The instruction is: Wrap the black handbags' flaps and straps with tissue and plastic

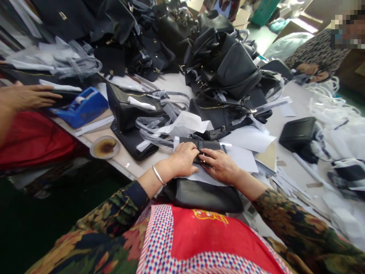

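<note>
In front of my apron lies a black leather handbag [209,195], with a white sheet of paper [188,176] spread over part of it. My left hand [184,158], with a silver bangle at the wrist, presses on the bag's dark flap, fingers curled at its middle. Facing it, my right hand [219,163] bends its fingers over a small metal clasp [203,155] at the same spot. The fingertips of both hands almost meet there. What exactly they pinch is partly hidden. White wrapping shows at both ends of the flap [209,144].
Black handbags [239,68] are heaped at the back, some with plastic-wrapped handles. A blue tape dispenser [82,106] and a round dish with brown residue [104,147] sit left. A co-worker's hand [31,96] reaches in there. Another person [313,57] stands far right near white cords [327,89].
</note>
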`<state>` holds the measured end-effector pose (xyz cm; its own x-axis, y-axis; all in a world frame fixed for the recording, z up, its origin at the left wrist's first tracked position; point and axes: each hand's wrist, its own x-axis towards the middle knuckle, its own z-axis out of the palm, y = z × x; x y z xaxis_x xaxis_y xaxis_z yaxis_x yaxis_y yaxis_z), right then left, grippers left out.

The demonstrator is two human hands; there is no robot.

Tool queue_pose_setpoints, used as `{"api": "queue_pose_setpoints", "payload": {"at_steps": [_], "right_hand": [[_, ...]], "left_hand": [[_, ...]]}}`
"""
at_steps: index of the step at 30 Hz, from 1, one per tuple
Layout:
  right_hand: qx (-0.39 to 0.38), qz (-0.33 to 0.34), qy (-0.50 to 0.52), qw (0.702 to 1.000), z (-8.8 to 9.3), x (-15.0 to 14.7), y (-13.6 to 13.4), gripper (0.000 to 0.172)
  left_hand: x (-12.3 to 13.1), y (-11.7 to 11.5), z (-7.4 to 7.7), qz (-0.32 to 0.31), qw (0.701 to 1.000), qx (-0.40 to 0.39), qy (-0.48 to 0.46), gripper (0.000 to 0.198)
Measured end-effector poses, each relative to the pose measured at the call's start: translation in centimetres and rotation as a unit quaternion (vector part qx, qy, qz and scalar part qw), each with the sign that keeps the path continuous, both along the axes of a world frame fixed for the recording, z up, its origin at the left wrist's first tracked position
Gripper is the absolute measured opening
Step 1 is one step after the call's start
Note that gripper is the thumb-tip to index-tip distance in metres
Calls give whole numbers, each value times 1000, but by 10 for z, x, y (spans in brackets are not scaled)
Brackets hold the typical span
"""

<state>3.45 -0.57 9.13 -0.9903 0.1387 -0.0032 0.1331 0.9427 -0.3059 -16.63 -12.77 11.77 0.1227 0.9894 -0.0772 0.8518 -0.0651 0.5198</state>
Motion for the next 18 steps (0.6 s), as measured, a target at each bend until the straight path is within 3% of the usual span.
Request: {"api": "queue_pose_setpoints", "payload": {"at_steps": [4,8,11,15,18], "right_hand": [[-37,-45,13,998,-1,-3,-4,33],[-177,-121,72,974,-1,-1,-1,28],[-250,-172,62,951,-1,1,-1,28],[-257,-223,44,939,-5,4,-8,30],[-241,-225,37,943,-8,6,-13,28]], "left_hand": [[2,1,-3,23,999,-24,19,66],[4,2,-6,74,995,-70,1,92],[5,-1,-8,133,988,-75,-35,110],[5,-13,-15,238,963,-34,-124,111],[4,-24,-20,310,934,-4,-179,104]]}}
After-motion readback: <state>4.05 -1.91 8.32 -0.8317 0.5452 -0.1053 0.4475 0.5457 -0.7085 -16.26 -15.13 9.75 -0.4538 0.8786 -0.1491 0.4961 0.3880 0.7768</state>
